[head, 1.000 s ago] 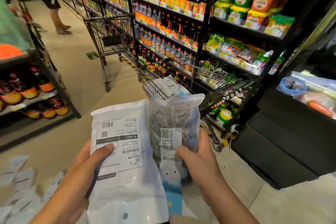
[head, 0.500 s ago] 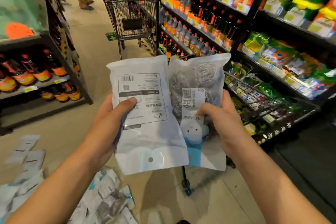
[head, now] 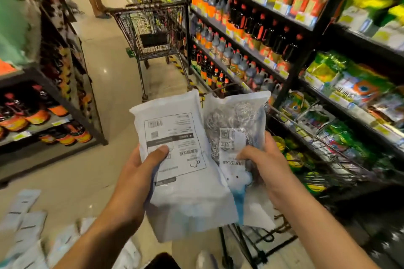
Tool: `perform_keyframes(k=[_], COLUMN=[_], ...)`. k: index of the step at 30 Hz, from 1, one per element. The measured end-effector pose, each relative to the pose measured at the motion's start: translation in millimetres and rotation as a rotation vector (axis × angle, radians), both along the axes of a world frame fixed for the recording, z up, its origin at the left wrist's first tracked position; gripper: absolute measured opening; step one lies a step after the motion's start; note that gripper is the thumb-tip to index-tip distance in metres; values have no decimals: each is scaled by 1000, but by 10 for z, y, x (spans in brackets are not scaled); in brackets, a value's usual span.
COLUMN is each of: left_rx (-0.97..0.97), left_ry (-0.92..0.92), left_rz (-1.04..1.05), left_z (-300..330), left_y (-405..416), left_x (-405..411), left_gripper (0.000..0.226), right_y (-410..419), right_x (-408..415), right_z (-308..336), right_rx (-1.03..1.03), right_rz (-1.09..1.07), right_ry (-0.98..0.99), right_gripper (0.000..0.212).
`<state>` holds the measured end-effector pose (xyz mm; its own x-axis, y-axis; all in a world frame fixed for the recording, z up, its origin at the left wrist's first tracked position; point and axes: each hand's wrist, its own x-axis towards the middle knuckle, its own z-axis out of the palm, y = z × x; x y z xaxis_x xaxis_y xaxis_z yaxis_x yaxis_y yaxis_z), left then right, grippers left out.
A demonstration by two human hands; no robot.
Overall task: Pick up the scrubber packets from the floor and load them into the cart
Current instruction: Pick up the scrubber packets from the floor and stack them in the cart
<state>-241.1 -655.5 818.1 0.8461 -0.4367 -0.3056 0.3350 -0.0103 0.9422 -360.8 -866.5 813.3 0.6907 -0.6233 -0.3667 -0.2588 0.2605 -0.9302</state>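
Two scrubber packets held up, more loose on the floor

A white plastic packet with a black-printed label [head: 181,159] overlaps a clear packet of steel-wool scrubbers with a blue-and-white card [head: 236,137], both upright above the black wire cart [head: 310,137]. Blurred white packets on the tan floor [head: 24,225] lie scattered at lower left.

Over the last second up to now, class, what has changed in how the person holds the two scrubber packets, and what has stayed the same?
Both packets have risen in the view as the camera tilted down, bringing more packets on the floor into sight. Nothing was taken or released. The left hand still grips the white-backed packet and the right hand the clear packet, side by side before the near cart.
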Motion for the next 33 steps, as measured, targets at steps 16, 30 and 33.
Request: perform_keyframes(k=[16, 30, 33], left_rx=[30, 263, 319], left_ry=[324, 401, 401], left_rz=[-235, -303, -320], left_z=[-1203, -2508, -2816], left_y=[-1958, -3360, -3637], left_x=[2045, 2549, 2591], left_gripper=[33, 27, 33], right_y=[-1666, -2950, -3114], right_x=[1624, 2288, 2484], right_z=[-956, -2696, -3120], right_rx=[0, -32, -99], right_rz=[-235, -126, -63], right_ry=[310, 524, 606], right_gripper=[51, 43, 37])
